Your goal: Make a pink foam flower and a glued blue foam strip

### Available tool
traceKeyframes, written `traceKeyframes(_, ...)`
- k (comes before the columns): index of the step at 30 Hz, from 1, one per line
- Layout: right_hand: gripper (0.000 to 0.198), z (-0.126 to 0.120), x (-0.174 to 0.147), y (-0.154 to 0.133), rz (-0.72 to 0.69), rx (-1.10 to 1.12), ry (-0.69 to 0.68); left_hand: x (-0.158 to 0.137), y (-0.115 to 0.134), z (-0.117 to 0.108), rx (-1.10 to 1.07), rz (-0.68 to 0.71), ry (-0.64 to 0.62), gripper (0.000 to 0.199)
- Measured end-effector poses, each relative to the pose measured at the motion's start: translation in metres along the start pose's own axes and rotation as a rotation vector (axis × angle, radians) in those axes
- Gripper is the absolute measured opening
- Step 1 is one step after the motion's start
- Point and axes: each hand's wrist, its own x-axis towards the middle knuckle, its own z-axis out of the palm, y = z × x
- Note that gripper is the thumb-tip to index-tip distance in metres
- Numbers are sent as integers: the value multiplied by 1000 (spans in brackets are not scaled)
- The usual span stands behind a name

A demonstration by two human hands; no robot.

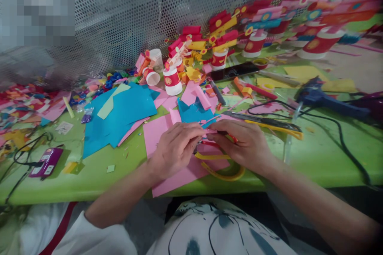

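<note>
My left hand (178, 145) and my right hand (243, 141) meet over the green table, fingertips pinched on a small pink paper strip (210, 131). Its exact shape is partly hidden by my fingers. Just beneath lie scissors with yellow handles (223, 176), on a pink paper sheet (167, 181). A blue paper piece (191, 111) and a rolled pink paper (202, 98) are right behind my hands. Beyond my right hand a utility knife (269, 121) with a yellow edge rests on the table.
Blue sheets (122, 115) lie left, near a purple device (47, 161) with a cable. A blue glue gun (329, 99) and its black cord are at right. Red-and-white paper cups (172, 81) with paper rolls line the back, before a perforated metal panel (119, 20).
</note>
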Motion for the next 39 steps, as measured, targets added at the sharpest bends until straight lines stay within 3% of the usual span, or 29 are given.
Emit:
traceKeyframes(9, 17, 1, 1, -1, 49, 5, 13, 0, 0, -3, 38, 30, -1, 28)
traceKeyframes(14, 14, 0, 3, -3, 135, 64, 21, -2, -3, -4, 42, 36, 63, 33)
traceKeyframes(23, 26, 1, 2, 1, 272, 294, 39, -1, -1, -5, -39, -17, 139, 29)
traceKeyframes(30, 31, 2, 5, 4, 360, 383, 27, -1, -4, -1, -517, -420, 236, 11)
traceKeyframes(35, 28, -3, 7, 17, 377, 236, 108, 3, -18, 1, -917, -742, 220, 16)
traceKeyframes(39, 25, -19, 11, 36, 339, -52, 164, 6, -25, 0, -1125, -965, 254, 17)
